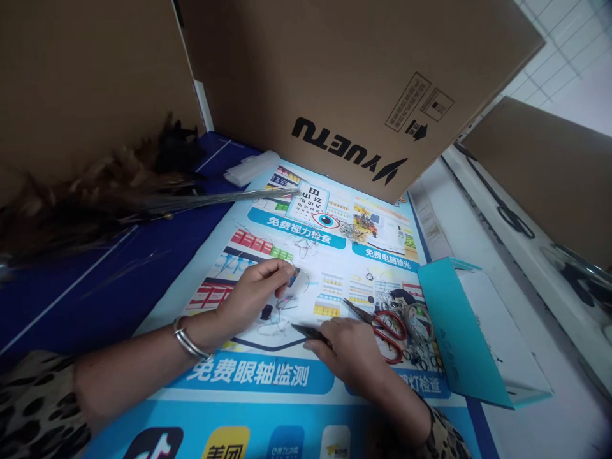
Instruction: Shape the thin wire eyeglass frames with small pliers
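My left hand (262, 287) is closed in a pinch above the printed sheet (268, 408). From its fingertips a thin wire (308, 278) curves out, faint against the print. Lower and to the right, my right hand (351, 350) is wrapped round a dark tool with pointed jaws, which looks like pliers (310, 332). Its tip points left, and its handles are hidden in the palm. Between the hands lie loose thin wire pieces (275, 326). Scissors (392, 325) with red handles rest just beyond my right hand, blades pointing up and left.
Right of the scissors are a wire coil (419, 322), small metal rings and a turquoise box (459, 331). Tall cardboard (335, 83) walls the back. Brown feathers (95, 178) and a wire bundle (229, 199) lie left. A small metal pile (354, 231) sits farther back.
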Demonstrator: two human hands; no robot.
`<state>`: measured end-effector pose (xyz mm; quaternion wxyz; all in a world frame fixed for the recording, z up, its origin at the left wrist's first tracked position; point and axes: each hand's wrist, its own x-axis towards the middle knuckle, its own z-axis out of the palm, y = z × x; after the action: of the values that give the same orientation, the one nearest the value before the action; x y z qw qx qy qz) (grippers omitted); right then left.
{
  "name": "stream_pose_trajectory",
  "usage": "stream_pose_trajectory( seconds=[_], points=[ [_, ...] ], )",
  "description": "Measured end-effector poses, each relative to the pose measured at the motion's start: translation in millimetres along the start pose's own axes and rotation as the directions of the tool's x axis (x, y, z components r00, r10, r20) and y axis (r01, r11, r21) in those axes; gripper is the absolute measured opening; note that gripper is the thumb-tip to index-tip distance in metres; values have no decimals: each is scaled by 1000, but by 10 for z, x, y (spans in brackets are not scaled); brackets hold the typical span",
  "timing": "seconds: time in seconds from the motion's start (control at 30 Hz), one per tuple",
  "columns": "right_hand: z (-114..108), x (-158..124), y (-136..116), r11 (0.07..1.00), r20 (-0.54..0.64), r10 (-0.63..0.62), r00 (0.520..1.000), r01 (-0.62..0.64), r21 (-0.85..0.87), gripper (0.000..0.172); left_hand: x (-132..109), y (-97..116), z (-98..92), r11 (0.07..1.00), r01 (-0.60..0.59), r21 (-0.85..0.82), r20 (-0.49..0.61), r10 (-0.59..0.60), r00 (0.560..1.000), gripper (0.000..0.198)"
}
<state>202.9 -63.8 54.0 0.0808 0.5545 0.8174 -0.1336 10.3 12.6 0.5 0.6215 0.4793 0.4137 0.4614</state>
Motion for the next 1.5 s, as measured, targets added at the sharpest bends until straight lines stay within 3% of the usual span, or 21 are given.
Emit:
stream_pose_trajectory(
  seconds=[0.27,0.5,0.8,0.97,1.23,1.5],
  points=[
    [91,86,70,997,-153,71,986,-68,28,36,-58,85,19,989,-19,148,24,15,1000,25],
    [148,97,59,996,-203,87,975,-82,34,33,-76,59,39,995,20,98,107,-31,994,23],
    [191,128,74,995,-193,97,976,-89,49,36,-47,22,35,999,51,10,134,-52,990,24],
    [170,141,103,993,-185,102,977,-87,84,37,-42,24,19,1000,15,28,42,-16,999,26],
    [82,146,130,977,-115,73,991,-48,206,43,-25,34,21,999,19,-50,1,-19,1000,25],
    [-2,98,94,993,-136,112,984,-115,-16,32,-16,40,12,999,22,-42,-15,-22,1000,26]
  ],
)
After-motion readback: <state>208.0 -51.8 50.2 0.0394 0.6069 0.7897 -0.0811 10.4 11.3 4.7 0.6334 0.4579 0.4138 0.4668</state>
